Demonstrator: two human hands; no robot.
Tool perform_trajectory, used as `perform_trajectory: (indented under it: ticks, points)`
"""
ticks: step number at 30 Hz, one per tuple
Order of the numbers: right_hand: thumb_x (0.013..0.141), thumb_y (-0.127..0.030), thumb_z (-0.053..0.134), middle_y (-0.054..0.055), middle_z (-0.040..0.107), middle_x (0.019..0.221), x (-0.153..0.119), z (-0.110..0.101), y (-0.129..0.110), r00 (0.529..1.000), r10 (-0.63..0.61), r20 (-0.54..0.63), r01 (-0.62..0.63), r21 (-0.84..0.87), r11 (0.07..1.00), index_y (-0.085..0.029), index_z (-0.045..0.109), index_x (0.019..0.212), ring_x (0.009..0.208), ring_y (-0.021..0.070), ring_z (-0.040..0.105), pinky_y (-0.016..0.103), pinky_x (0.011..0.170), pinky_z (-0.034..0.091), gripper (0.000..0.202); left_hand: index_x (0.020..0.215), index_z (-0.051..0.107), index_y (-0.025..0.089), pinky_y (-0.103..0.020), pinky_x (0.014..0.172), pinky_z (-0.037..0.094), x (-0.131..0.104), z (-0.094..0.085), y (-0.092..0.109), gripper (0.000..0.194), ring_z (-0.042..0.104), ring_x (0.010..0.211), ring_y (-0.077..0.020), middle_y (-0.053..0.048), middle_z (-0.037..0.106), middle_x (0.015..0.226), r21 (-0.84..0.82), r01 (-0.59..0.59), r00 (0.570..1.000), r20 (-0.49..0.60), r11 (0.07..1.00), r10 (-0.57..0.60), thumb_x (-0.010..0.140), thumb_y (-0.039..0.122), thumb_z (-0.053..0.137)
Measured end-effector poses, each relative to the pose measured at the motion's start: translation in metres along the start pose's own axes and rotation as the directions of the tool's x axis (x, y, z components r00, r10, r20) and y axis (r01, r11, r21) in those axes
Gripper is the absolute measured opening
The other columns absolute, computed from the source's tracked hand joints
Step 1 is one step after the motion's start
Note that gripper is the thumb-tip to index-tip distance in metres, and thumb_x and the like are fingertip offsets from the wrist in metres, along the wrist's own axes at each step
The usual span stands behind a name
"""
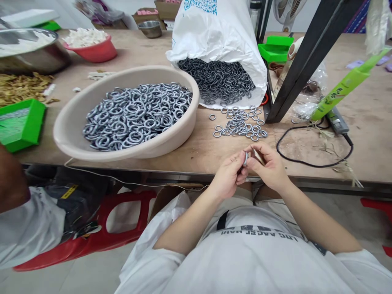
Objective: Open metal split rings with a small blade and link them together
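Note:
Just over the table's front edge, my two hands meet. My left hand [228, 175] is closed, pinching a grey ring [245, 158] upright between thumb and fingers. Close against it, my right hand [271, 165] has its thumb and fingertips bent together by the ring. A thin pale sliver shows between those fingers, too small to name. Beyond my hands lies a loose pile of grey rings [241, 125]. To the left stands a beige basin [72, 149] heaped with similar rings. A white sack [214, 41] lies open behind the pile, with darker rings spilling toward its mouth.
A black metal post [294, 77] rises right of the sack. Farther right are a black cable [306, 163] and a lime-green packet [339, 92]. Green trays, a red bowl [98, 51] and a steel basin [36, 57] stand left. Another person's arm [12, 179] is at the left edge.

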State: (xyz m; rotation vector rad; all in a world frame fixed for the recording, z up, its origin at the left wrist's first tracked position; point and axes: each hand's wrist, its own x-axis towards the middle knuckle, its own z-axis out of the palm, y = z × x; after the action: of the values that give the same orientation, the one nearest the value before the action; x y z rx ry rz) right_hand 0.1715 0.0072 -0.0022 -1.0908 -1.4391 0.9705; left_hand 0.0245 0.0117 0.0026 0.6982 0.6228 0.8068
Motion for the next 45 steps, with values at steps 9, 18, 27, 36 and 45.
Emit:
perform_trajectory:
  ticks: [9, 18, 27, 36, 45]
  points:
    - [0.098, -0.041, 0.053, 0.000, 0.055, 0.072, -0.005, -0.005, -0.019, 0.972, -0.189, 0.142, 0.231, -0.400, 0.887, -0.019, 0.061, 0.083, 0.069, 0.0140, 0.051, 0.029, 0.065, 0.036, 0.027, 0.072, 0.043, 0.018, -0.017, 0.039, 0.014, -0.007, 0.004, 0.002, 0.042, 0.019, 0.041, -0.0031, 0.009, 0.032, 0.052, 0.002, -0.109, 0.991, -0.080, 0.994, 0.109, 0.088, 0.052, 0.061]
    - [0.098, -0.041, 0.053, -0.001, 0.049, 0.066, -0.017, 0.000, -0.030, 0.940, -0.245, 0.235, 0.339, -0.600, 0.724, -0.019, 0.051, 0.071, 0.062, 0.0127, 0.045, 0.029, 0.061, 0.030, 0.034, 0.070, 0.041, 0.019, -0.017, 0.039, 0.015, -0.008, 0.005, -0.003, 0.046, 0.019, 0.041, -0.0031, 0.009, 0.030, 0.052, -0.018, -0.112, 0.987, -0.118, 0.994, 0.109, 0.084, 0.054, 0.067]
    - [0.100, -0.054, 0.039, 0.001, 0.054, 0.065, 0.016, -0.029, 0.000, 1.000, -0.018, 0.004, 0.015, -0.722, 0.692, -0.021, 0.055, 0.072, 0.064, 0.0169, 0.050, 0.029, 0.059, 0.029, 0.046, 0.067, 0.045, 0.017, -0.018, 0.042, 0.023, -0.021, 0.003, -0.003, 0.047, 0.027, 0.043, -0.0039, 0.006, 0.036, 0.052, 0.087, -0.090, 0.995, 0.045, 0.992, 0.087, 0.087, 0.056, 0.063]
    - [0.095, -0.037, 0.055, 0.016, 0.067, 0.108, 0.060, -0.031, 0.021, 0.988, 0.152, -0.001, -0.043, -0.962, 0.269, -0.017, 0.067, 0.103, 0.089, 0.0292, 0.063, 0.034, 0.069, 0.038, 0.026, 0.106, 0.068, 0.016, -0.018, 0.050, 0.043, -0.005, -0.024, 0.012, 0.039, 0.051, 0.050, -0.0058, 0.002, 0.062, 0.067, 0.128, -0.144, 0.974, -0.159, 0.981, 0.164, 0.081, 0.045, 0.073]
    - [0.098, -0.046, 0.046, -0.004, 0.049, 0.063, 0.034, -0.029, 0.000, 0.935, 0.238, 0.264, -0.139, -0.345, 0.928, -0.021, 0.051, 0.080, 0.055, 0.0128, 0.045, 0.027, 0.054, 0.034, 0.030, 0.095, 0.068, 0.014, -0.016, 0.042, 0.030, 0.012, -0.028, 0.014, 0.040, 0.045, 0.051, -0.0040, -0.002, 0.064, 0.082, 0.329, -0.152, 0.960, -0.175, 0.932, 0.219, 0.083, 0.052, 0.068]
